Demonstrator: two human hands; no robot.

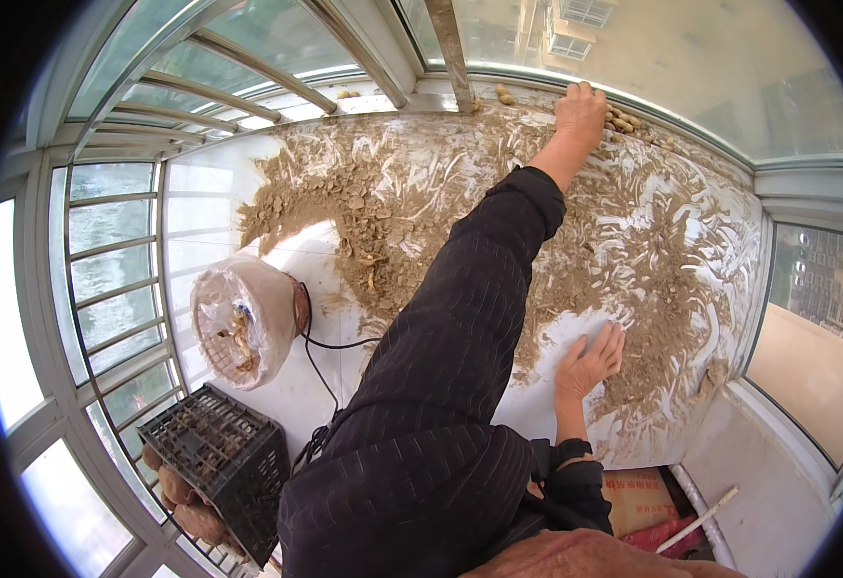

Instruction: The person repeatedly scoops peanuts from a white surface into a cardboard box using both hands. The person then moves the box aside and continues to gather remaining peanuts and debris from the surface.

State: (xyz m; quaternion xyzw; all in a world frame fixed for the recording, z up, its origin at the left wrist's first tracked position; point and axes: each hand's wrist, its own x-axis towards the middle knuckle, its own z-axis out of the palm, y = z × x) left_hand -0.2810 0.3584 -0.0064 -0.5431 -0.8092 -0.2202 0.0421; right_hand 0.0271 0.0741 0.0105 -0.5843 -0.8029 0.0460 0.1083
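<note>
My left arm, in a dark pinstriped sleeve, stretches across to the far window ledge. There my left hand (580,114) is bent over with curled fingers, right beside a small heap of what look like peanuts in their shells (622,121). Whatever those fingers close on is hidden. Closer to me, my right hand (590,360) lies with its fingers stretched out at the edge of loose brown soil (658,332). This hand holds nothing visible, and a black band circles its wrist. Dry, crumbly soil streaks most of the white surface (534,416).
A basket lined with clear plastic (211,328) stands on the left, scraps inside. Beside it a black cable (344,345) runs, and a black crate (224,438) sits near reddish-brown tubers (198,522). Metal bars (113,249) and windows border the space. A white stick (699,521) leans at lower right.
</note>
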